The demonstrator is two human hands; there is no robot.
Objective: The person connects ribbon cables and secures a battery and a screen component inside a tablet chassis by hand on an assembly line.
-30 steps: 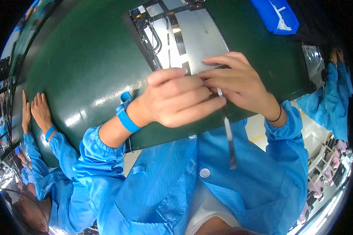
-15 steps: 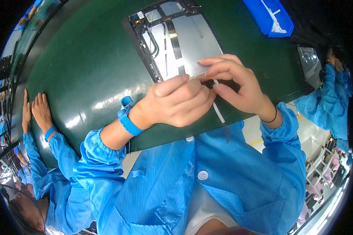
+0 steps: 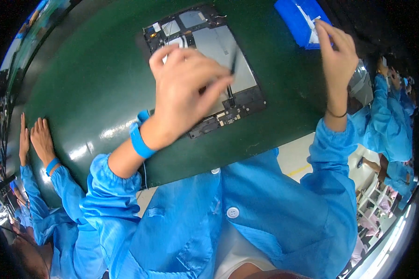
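Observation:
An opened flat electronic device point(image 3: 216, 39), with a black frame, silver panels and small boards, lies on the green table point(image 3: 102, 69). My left hand point(image 3: 184, 86) is above it, smeared by motion and covering its left part. Its thumb and forefinger close on a thin dark strip point(image 3: 233, 60), too blurred to tell its kind. At the far right, my right hand point(image 3: 338, 51) is over the edge of a blue bin point(image 3: 293, 18) with white strips point(image 3: 312, 25) in it. Thumb and forefinger are pinched beside those strips; whether they hold one is unclear.
Another person's hands point(image 3: 39, 139) rest flat on the table at the left. Further right, a person in blue sleeves point(image 3: 388, 125) sits near a dark glossy panel point(image 3: 361, 86). The table's front edge runs close to my blue coat point(image 3: 181, 218).
My hands have parted. The right moved up and right to the blue bin, away from where a white strip hung below it. The left rose over the device, uncovering its near boards.

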